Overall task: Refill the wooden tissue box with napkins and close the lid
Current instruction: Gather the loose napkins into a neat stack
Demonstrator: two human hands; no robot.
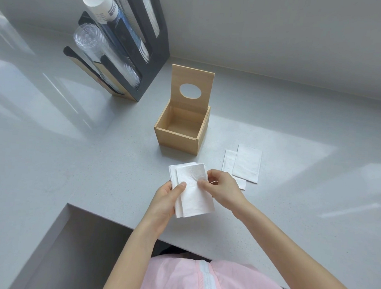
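The wooden tissue box [177, 139] stands on the grey counter with nothing inside. Its lid [192, 79], with an oval hole, is tipped up at the back. In front of the box I hold a small stack of white napkins [193, 197] above the counter. My left hand [166, 199] grips the stack from the left, thumb on top. My right hand [221, 187] pinches the stack's right edge. More white napkins [246, 163] lie flat on the counter to the right of the box.
A black and wood cup dispenser [132, 54] with paper and clear plastic cups stands at the back left. The grey counter [75, 161] has a cut-out step at the front left. A wall runs behind the box.
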